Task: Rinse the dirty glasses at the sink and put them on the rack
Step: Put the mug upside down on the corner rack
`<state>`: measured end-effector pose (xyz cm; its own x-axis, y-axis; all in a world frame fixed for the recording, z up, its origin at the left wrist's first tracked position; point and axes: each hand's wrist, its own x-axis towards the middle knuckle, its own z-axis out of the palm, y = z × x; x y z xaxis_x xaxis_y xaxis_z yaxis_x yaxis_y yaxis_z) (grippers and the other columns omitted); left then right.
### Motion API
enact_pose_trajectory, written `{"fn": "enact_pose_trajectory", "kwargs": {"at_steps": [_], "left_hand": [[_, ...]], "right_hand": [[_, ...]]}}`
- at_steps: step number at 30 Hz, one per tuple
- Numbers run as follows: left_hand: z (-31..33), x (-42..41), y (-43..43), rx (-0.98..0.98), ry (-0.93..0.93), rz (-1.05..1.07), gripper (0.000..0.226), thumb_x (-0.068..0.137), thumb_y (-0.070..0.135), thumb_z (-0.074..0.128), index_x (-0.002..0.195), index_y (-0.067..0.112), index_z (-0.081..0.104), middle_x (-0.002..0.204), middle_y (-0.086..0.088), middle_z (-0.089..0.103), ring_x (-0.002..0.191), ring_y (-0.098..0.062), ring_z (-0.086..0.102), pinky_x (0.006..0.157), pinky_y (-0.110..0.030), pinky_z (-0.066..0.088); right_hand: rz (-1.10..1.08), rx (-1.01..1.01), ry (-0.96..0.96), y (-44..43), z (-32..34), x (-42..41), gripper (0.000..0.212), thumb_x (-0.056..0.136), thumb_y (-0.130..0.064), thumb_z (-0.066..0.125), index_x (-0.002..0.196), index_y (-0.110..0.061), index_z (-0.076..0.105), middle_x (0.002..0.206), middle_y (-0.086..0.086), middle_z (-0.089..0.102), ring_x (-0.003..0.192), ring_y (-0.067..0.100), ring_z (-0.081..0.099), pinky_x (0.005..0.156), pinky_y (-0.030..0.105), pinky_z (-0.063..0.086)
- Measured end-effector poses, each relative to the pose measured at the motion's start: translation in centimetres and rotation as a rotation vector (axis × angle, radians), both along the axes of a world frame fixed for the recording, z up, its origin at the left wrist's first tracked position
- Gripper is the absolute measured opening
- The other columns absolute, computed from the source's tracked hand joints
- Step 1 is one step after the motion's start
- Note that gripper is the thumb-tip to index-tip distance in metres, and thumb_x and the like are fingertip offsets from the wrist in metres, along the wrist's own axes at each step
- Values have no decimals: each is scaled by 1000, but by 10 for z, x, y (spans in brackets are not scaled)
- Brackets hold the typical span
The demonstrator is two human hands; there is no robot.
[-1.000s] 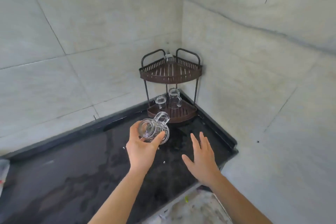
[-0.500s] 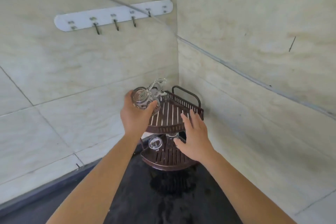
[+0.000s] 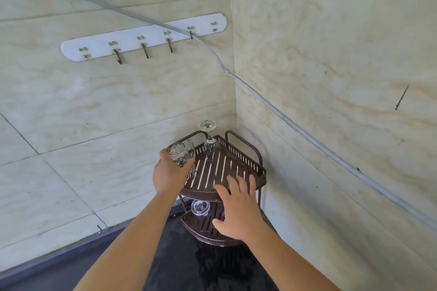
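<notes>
In the corner where two tiled walls meet, a brown two-tier rack (image 3: 248, 163) stands on a dark, wet counter (image 3: 175, 267). The left hand (image 3: 169, 173) grips a clear mug (image 3: 182, 156), fingers and thumb curled round its body. The mug is tipped over, its thick base turned up and towards the camera, its mouth pointing down at the left corner of the top shelf (image 3: 209, 172). The mug's lower edge is at the level of the slats, but whether it touches them cannot be told.

The right hand (image 3: 238, 208) holds nothing. It is flat, palm down, with fingers straight and spread. Its fingertips lie over the front edge of the top shelf, near the right side. Contact with the shelf cannot be judged. The wrist hides part of the lower shelf (image 3: 201, 227).

A wine glass (image 3: 211, 146) stands upside down at the back of the top shelf, foot in the air, bowl on the slats, just behind the mug and apart from it. On the lower shelf sits a small glass (image 3: 200, 207), seen from above, half tucked under the top shelf's front edge, just left of the right hand.

On the left wall a white hook strip (image 3: 142, 39) is fixed well above the rack. A grey cable (image 3: 283, 117) runs across it, hangs from one hook, and slants down along the right wall.
</notes>
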<state>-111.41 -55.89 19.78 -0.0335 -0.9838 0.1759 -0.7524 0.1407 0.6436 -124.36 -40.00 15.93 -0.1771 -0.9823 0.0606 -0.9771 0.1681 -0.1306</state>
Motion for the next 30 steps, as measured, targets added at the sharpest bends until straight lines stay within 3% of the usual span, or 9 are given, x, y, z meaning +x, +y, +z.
{"fn": "enact_pose_trajectory", "kwargs": {"at_steps": [3,5,8,10,12,14,20,25,30], "left_hand": [[-6,3,-1,30,26,-33,85,78,60,76,138,12,38,111,-10,67,95,-30,64,74,-38,53],[-7,7,1,56,59,-65,89,78,59,76,143,13,36,129,-12,60,114,-31,59,89,-45,53],[-9,23,29,-23,54,-74,84,90,56,64,153,13,30,154,-12,40,141,-30,36,111,-49,40],[-17,47,63,-151,5,-42,70,100,51,48,156,13,29,162,-13,29,150,-30,22,119,-50,30],[-37,81,98,-255,-99,33,61,104,48,37,155,14,32,165,-16,23,153,-34,16,120,-54,24],[-62,125,133,-263,-251,118,60,106,49,32,156,17,32,166,-18,18,153,-38,13,118,-57,21],[-103,274,232,-19,-502,379,74,98,63,23,159,21,25,167,-17,8,153,-39,8,119,-64,19],[-97,391,315,119,-558,608,81,93,76,13,161,32,12,169,-9,-6,155,-33,-4,121,-62,8],[-82,525,404,184,-555,794,84,86,84,4,157,43,-10,164,0,-30,151,-27,-27,122,-58,-8]], "right_hand": [[2,11,5,0,0,0,88,84,-67,59,157,-35,19,168,12,13,155,38,4,118,65,-18],[0,19,6,-1,0,-1,90,85,-73,52,159,-36,15,169,11,11,156,38,2,117,64,-20],[10,9,-50,1,-1,-3,91,89,-78,38,162,-33,9,171,12,1,156,37,-7,119,61,-19],[-4,-119,-60,7,-11,2,87,94,-72,35,164,-26,11,170,16,-5,156,38,-8,124,61,-7],[-6,-281,-70,17,-30,16,78,99,-60,39,163,-19,20,170,21,0,156,40,-2,125,59,6],[71,-356,-106,29,-53,41,74,99,-55,41,161,-16,26,169,23,3,156,43,4,124,57,9],[350,-185,-148,36,-98,146,80,99,-66,28,162,-18,23,169,21,-3,156,42,4,124,59,13],[551,-143,-160,54,-89,266,83,97,-75,23,164,-25,15,170,18,-5,157,40,-3,125,55,2],[734,-91,-165,97,-80,426,85,96,-78,17,164,-26,16,170,18,0,157,40,0,125,56,5]]}}
